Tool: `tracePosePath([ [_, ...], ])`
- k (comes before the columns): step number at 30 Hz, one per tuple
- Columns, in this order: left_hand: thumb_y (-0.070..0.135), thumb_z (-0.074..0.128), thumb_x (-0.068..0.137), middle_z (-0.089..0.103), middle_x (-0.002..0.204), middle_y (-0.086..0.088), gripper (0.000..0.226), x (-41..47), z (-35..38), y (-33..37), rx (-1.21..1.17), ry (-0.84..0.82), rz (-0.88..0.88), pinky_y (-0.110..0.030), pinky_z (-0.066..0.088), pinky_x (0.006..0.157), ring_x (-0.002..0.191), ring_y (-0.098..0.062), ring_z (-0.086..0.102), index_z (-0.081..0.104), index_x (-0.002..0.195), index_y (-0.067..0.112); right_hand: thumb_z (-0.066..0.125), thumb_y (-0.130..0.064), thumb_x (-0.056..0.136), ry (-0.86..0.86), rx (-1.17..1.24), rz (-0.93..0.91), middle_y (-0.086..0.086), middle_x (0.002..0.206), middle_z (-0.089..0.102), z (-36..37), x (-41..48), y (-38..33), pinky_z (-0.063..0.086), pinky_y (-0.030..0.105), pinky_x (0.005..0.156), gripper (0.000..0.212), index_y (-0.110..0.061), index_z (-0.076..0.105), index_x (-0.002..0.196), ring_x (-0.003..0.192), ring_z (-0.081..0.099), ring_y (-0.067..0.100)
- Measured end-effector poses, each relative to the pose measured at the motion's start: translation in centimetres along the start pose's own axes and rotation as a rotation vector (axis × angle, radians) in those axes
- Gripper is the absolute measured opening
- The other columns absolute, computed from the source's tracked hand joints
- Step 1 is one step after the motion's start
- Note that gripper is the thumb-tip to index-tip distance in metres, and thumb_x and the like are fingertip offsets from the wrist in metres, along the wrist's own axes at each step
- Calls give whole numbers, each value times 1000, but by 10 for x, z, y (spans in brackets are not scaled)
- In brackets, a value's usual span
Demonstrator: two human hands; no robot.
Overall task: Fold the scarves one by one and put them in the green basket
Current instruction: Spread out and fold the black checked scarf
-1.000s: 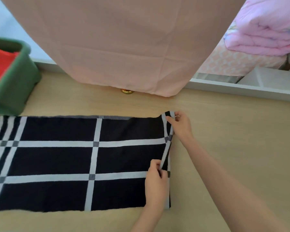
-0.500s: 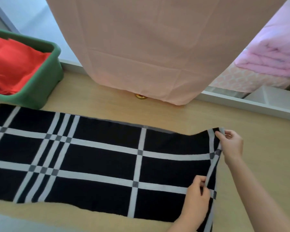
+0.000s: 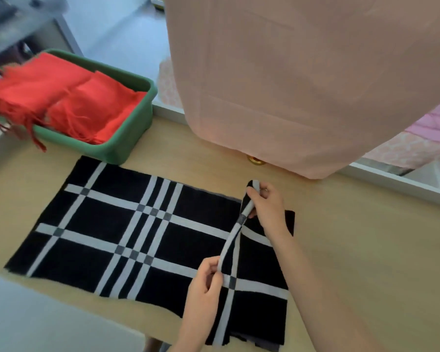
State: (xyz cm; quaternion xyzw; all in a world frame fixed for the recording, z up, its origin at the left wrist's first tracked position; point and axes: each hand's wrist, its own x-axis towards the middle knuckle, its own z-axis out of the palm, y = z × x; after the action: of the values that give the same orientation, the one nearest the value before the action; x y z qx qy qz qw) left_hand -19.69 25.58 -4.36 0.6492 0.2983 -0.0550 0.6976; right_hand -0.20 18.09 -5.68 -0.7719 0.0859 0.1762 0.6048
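I've raised the scarf's (image 3: 127, 232) right end off the surface (image 3: 366, 250) since before; my left hand (image 3: 203, 288) and right hand (image 3: 267, 209) pinch that edge in their fingers (image 3: 255, 193). Its length lies leftward from them, toward the green basket (image 3: 127, 146), upper left.

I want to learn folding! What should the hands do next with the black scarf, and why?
Probably carry the pinched end further left, over the flat part. The left hand and right hand both pinch the lifted end of the black scarf, while the rest lies flat.
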Motion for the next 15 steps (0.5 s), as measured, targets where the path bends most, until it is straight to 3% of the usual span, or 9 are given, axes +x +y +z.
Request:
tracePosePath([
  [5, 5, 46, 97, 72, 90, 8, 28, 3, -93, 12, -84, 176, 6, -18, 52, 73, 84, -12, 67, 66, 103, 25, 56, -20, 95, -59, -6, -82, 10, 100, 62, 111, -14, -29, 49, 21, 46, 15, -11, 55, 108, 62, 61, 18],
  [10, 4, 47, 96, 72, 95, 7, 28, 18, -191, 15, -58, 258, 31, -25, 52, 77, 88, -9, 67, 66, 105, 22, 56, -17, 94, -47, -38, -144, 13, 91, 62, 217, -28, -47, 48, 22, 42, 10, -10, 55, 100, 59, 59, 18],
  [12, 4, 47, 96, 72, 95, 8, 28, 25, -225, 13, -32, 271, 37, -21, 51, 77, 89, -6, 66, 66, 105, 23, 58, -15, 93, -13, -20, -175, 11, 82, 60, 253, -31, -50, 53, 31, 45, 3, -12, 56, 92, 60, 59, 24],
  [15, 8, 47, 97, 70, 97, 9, 26, 36, -270, 5, 4, 282, 27, -20, 50, 79, 91, -6, 65, 64, 108, 24, 60, -14, 90, 22, 1, -183, 5, 72, 56, 305, -35, -47, 54, 52, 60, 12, -20, 55, 81, 69, 60, 38],
])
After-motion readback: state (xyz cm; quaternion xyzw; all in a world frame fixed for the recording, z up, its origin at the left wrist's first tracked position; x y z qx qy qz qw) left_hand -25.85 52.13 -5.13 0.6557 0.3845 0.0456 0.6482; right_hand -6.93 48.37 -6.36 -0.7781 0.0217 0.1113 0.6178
